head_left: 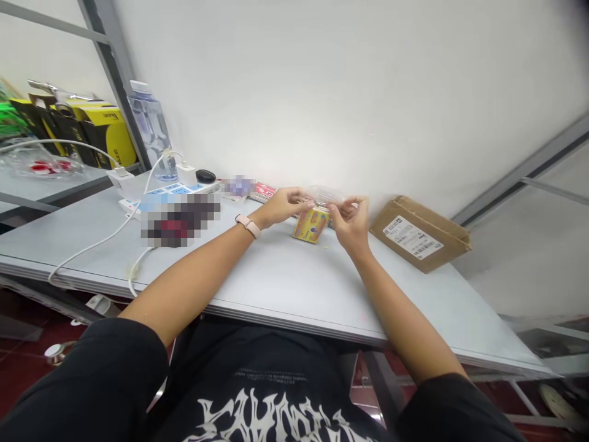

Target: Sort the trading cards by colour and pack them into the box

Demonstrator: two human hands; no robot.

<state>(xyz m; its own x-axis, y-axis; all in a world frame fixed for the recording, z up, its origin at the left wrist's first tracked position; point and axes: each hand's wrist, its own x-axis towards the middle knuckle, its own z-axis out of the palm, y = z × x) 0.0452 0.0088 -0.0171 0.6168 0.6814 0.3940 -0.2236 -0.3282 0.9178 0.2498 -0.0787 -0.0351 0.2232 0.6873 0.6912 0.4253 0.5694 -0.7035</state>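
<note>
A small yellow packet (310, 224) with a colourful printed front stands slightly tilted at the middle of the table, between my two hands. Clear plastic film (326, 195), apparently a bag around the packet, rises above its top edge. My left hand (288, 205), with a pale pink band on the wrist, is closed and pinches the plastic at the packet's upper left. On the upper right, my right hand (351, 220) pinches the same plastic between thumb and fingers. Exactly where the film meets the fingertips is too fine to make out.
A cardboard box (418, 233) with a white label leans at the right by the wall. Left are a power strip (175, 191) with white cables, a black mouse (205, 177), a water bottle (151, 129) and a blurred dark item (179, 221). Red printed packs (264, 191) lie behind my left hand.
</note>
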